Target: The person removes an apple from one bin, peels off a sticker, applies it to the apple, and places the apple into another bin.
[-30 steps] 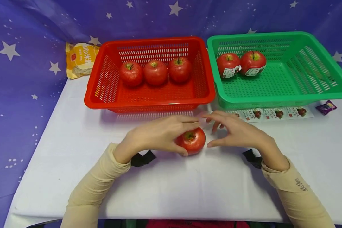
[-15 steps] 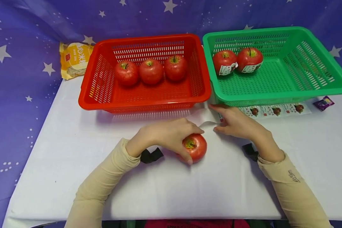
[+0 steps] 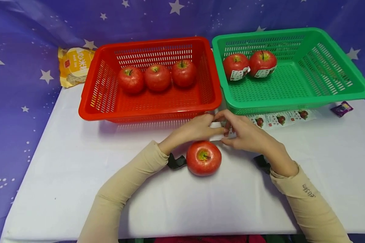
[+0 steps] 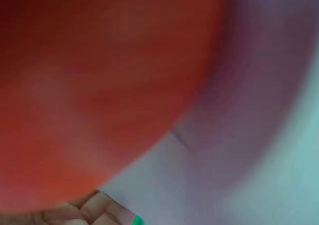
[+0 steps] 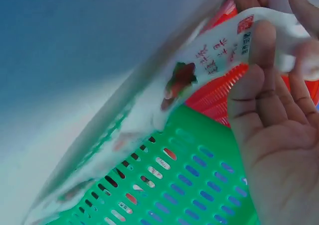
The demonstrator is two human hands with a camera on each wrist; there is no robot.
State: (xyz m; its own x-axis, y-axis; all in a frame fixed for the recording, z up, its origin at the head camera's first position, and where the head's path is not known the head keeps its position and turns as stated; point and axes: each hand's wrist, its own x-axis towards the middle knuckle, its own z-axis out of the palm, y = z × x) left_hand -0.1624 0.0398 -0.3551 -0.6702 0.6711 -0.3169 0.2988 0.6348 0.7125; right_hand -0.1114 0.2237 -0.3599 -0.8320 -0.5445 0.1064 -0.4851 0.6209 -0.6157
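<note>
A red apple [image 3: 203,162] sits on the white cloth, just in front of my hands. My right hand [image 3: 246,135] pinches a strip of printed stickers [image 5: 214,56] near its left end, raising it off the table. From the other side my left hand [image 3: 197,128] grips the strip's white end, its thumb stretched across toward the right fingertips. The rest of the strip trails right, below the green basket [image 3: 298,101]. In the left wrist view the apple [image 4: 99,85] fills much of the picture, blurred, with bent fingers [image 4: 99,207] under it.
Behind the hands stands a red basket [image 3: 152,114] with three apples. Two apples with stickers [image 3: 263,72] lie in the green basket. A yellow food packet [image 3: 76,65] is at the back left, a small purple wrapper [image 3: 341,109] at the right.
My left hand has let go of the apple and moved up and right to the sticker strip. My right hand has taken hold of the strip and drawn it left.
</note>
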